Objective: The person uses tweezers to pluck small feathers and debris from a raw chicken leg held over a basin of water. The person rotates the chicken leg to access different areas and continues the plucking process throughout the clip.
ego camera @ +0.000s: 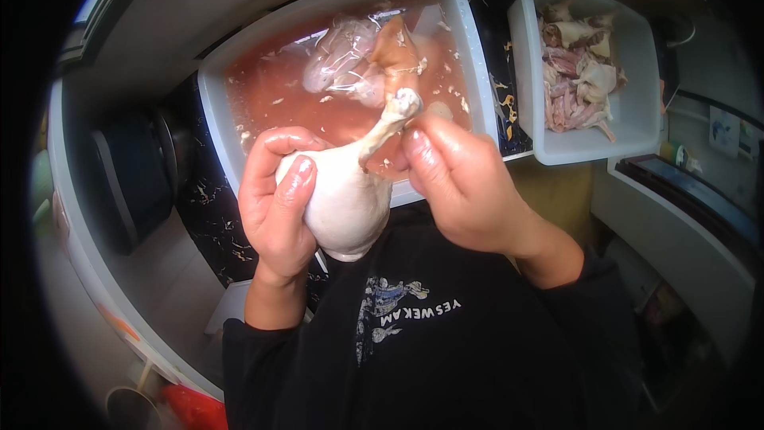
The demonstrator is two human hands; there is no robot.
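Observation:
My left hand grips a large raw poultry leg by its thick, pale, skin-covered end. The narrow bony end points up and to the right. Close beside that end, my right hand has its thumb and forefinger pinched together. Whether anything small is between those fingertips is hidden. Both hands look wet. Beyond them stands a white plastic tub of reddish water with pale scraps floating in it. Pink raw meat and an orange-brown piece lie partly submerged there.
A second white plastic bin at the right holds several raw poultry pieces. Both containers rest on a black patterned countertop. A dark appliance-like object is at the left. A red item shows low at the left.

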